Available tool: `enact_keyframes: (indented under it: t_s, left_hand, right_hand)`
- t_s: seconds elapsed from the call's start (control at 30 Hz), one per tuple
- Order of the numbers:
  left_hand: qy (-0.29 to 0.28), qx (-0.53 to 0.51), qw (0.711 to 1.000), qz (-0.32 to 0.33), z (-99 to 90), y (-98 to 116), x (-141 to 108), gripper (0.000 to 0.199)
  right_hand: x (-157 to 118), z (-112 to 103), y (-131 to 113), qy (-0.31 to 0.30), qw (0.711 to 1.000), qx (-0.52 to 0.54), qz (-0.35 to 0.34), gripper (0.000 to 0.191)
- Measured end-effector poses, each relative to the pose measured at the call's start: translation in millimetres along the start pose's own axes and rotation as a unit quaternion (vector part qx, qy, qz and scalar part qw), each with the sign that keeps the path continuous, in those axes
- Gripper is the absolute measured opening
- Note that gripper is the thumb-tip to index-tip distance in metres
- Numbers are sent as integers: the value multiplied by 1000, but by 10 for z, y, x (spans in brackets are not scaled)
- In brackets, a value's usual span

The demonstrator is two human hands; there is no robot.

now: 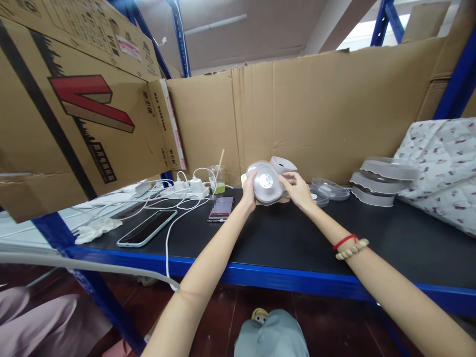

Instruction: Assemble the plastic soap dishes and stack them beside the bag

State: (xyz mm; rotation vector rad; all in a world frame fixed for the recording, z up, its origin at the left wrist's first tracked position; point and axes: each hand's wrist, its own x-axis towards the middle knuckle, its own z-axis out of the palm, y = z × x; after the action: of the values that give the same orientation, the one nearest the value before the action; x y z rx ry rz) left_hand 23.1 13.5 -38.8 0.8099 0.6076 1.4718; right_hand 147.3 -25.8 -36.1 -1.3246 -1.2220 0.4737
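A clear, rounded plastic case (pixel 274 192) with a round white label (pixel 265 181) on its face is raised above the black tabletop. My left hand (pixel 249 190) is closed around its left side, with the thumb on the front. At the right edge my right hand (pixel 298 190) has its thumb and fingertips bent against the case. Just behind them is a white rounded object (pixel 283 162) with a dark hole, partly covered by the case and fingers. Beside my right hand, clear plastic lids or cases (pixel 330 189) lie on the table.
Several clear cases (pixel 379 179) are stacked at right beside a patterned white cloth (pixel 442 168). On the left are two phones (pixel 148 228), a power strip (pixel 193 188) with tangled white cables and a cup (pixel 219 186) holding a stick. Cardboard (pixel 316 104) walls the back.
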Motion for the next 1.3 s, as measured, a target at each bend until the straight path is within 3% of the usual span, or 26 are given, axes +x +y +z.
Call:
enact_keyframes:
  t_s: [0.1, 0.27, 0.57, 0.77, 1.0, 1.3]
  left_hand:
    - [-26, 55, 998, -20, 27, -10, -72, 21]
    - [-79, 98, 992, -13, 69, -46, -129, 18]
    - [-87, 108, 990, 3, 34, -60, -53, 19]
    - [-86, 123, 989, 0, 14, 5, -65, 15]
    - [-38, 160, 986, 11, 1, 19, -67, 11]
    - [-78, 152, 985, 24, -11, 8, -88, 8]
  right_hand:
    - [2, 39, -14, -31, 997, 62, 41, 42]
    - [-27, 42, -49, -36, 990, 115, 73, 31]
    - [-51, 43, -45, -41, 988, 138, 62, 30]
    - [-95, 39, -69, -69, 985, 128, 92, 34]
    - [-64, 45, -14, -89, 989, 104, 56, 28]
    - [-36, 54, 12, -62, 997, 52, 14, 26]
